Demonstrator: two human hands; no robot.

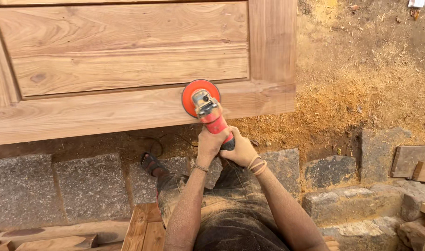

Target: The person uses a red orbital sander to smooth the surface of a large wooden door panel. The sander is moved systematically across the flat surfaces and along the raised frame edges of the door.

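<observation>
- Outdoor work yard: sawdust-strewn earth floor (361, 69) at far right, rough grey stone blocks (59, 190) along the near side.
- Large panelled wooden door (124, 69), pale brown with visible grain, lies flat across the far left; its recessed panel sits far of a broad bottom rail.
- Red handheld disc sander with round orange pad (207, 106): pad rests on the door's bottom rail near the right corner, body angled back toward the person.
- Left hand (210, 145): wrapped closed round the sander's red handle, thread band at the wrist.
- Right hand (242, 151): closed round the handle's black rear end, just beside the left hand, bangles at the wrist.
- Sandalled foot (151, 163): on the stone, near the door's edge.
- Loose timber offcuts (412, 162): at right on the stones.
- Brown wooden pieces (142, 227): at near left.
</observation>
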